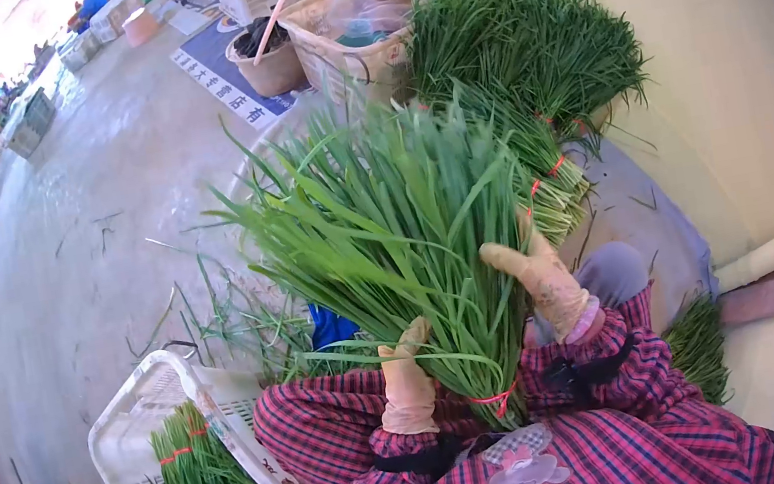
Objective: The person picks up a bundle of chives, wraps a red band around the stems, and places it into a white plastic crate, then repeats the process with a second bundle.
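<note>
A large bunch of garlic chives [405, 229] stands over my lap, leaves fanned upward and out, with a red band [496, 397] round its lower end. My left hand [407, 381], in a pale glove, grips the left side of the bunch low down. On the right side, higher up, my gloved right hand [547, 282] holds it, thumb and fingers against the leaves. Between them the two hands clasp the bunch; some fingertips are hidden by leaves.
Banded chive bunches [530, 57] are piled by the wall at right. A white plastic crate [197, 384] with tied chives [208, 483] sits at my left. Loose leaves litter the floor. Behind are a bucket [268, 66] and a basket [315, 41] with plastic bags.
</note>
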Demonstrator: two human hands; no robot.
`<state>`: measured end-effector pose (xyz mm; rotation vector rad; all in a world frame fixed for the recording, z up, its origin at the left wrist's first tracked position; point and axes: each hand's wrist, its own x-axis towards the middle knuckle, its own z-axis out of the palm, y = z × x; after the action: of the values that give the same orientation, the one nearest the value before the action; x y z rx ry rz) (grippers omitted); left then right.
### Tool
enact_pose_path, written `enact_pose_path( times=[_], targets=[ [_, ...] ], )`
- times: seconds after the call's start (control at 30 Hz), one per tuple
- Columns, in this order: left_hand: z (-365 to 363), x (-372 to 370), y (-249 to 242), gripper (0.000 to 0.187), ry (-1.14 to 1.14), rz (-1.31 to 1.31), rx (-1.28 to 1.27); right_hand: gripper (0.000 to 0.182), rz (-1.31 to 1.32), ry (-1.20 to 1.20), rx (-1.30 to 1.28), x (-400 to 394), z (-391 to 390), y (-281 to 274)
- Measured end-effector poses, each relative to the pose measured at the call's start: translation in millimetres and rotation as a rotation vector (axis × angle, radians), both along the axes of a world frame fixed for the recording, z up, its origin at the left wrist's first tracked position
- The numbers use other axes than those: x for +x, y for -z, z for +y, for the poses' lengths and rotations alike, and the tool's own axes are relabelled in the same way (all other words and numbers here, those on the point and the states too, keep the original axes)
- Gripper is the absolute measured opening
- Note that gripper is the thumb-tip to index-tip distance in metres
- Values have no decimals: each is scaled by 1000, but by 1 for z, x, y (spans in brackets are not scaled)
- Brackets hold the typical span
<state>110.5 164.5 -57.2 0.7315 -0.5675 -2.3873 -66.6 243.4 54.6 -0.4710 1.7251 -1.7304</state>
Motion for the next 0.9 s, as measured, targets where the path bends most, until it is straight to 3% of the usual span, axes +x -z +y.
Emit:
enact_pose_path(
  times=[0.03,0.07,0.17,0.27,0.33,0.37,0.43,0.53,0.67,0.83,0.9],
  targets=[
    [2,-1,2,37,4,2,-4,88,255,61,-24,-4,-2,-1],
    [5,-3,-5,38,-42,-39,22,82,600,111,-1,-13,-2,-1],
    [5,-2,-3,40,-25,-41,54,66,832,232,-186,-15,-14,-61],
    [2,-1,0,37,90,66,65,32,1144,-49,-221,-15,-32,-100],
    [7,-4,-20,36,-11,-26,-135,28,1244,-257,-193,-19,-53,-101],
    [9,-7,-25,33,-24,50,-33,28,1250,-244,-195,-24,-60,-98],
    [8,-6,-22,32,-15,7,-94,27,1281,-466,22,-36,-72,-93],
    [9,-2,-14,32,-16,-28,-134,30,1307,-547,79,-48,-81,-93],
    [13,-5,-27,31,-51,-16,-82,21,1096,-611,173,-46,-83,-105],
    [11,-4,-26,29,16,-130,-13,16,1095,-580,77,-51,-87,-88],
    [11,-2,-12,28,28,-89,-4,16,737,-507,-112,-49,-87,-81]
  ],
)
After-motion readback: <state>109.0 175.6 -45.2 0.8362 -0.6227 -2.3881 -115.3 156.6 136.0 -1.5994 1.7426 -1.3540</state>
